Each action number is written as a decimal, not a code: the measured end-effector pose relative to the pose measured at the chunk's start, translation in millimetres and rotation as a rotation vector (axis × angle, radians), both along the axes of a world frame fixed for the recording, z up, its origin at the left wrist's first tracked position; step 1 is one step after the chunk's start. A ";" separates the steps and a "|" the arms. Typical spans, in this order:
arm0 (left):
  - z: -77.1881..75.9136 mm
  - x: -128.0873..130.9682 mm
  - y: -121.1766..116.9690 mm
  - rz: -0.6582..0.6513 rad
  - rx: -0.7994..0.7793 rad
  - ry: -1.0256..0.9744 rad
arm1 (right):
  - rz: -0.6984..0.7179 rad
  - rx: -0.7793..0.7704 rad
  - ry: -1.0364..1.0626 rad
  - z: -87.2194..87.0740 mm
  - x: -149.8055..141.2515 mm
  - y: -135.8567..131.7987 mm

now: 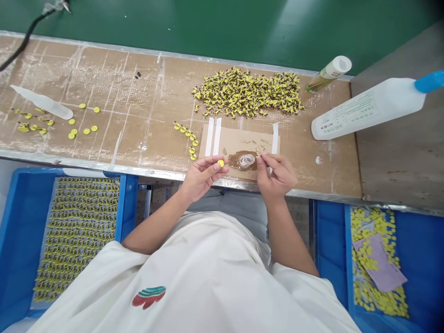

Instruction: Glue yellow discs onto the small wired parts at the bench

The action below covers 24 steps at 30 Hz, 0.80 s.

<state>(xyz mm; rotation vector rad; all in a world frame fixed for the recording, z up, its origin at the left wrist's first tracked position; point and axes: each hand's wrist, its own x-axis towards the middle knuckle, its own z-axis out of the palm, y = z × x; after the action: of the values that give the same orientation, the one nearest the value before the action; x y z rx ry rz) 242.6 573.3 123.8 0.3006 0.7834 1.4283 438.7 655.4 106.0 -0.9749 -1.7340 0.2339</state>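
Note:
My left hand (203,175) pinches a small round yellow disc (221,163) between thumb and fingers, above the front edge of the table. Over the right side of a cardboard pad, my right hand (277,175) is closed in a pinch; what its fingertips hold is too small to make out. Between the hands, a clear wet puddle (247,160) sits on a brown stain on the cardboard pad (236,136). White tape strips (210,136) cross the pad's left side. Just left of it, several yellow discs with small figures (187,132) lie in a curved row.
Behind the pad spreads a heap of small yellow-and-black figures (246,92). A clear tube (329,74) and a white bottle with blue cap (371,108) stand at right. Loose yellow discs (86,131) lie at left. Blue bins (128,199) with yellow pieces flank me below the table.

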 end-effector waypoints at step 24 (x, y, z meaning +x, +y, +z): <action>3.2 -0.4 -2.5 0.019 -0.031 -0.005 | -0.039 -0.252 0.404 9.5 -6.6 -8.3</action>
<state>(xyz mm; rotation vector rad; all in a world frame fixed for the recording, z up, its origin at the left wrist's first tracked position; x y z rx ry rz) 242.2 570.9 126.9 0.2664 0.8053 1.4335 432.1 647.0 115.5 -1.0578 -1.3346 0.5927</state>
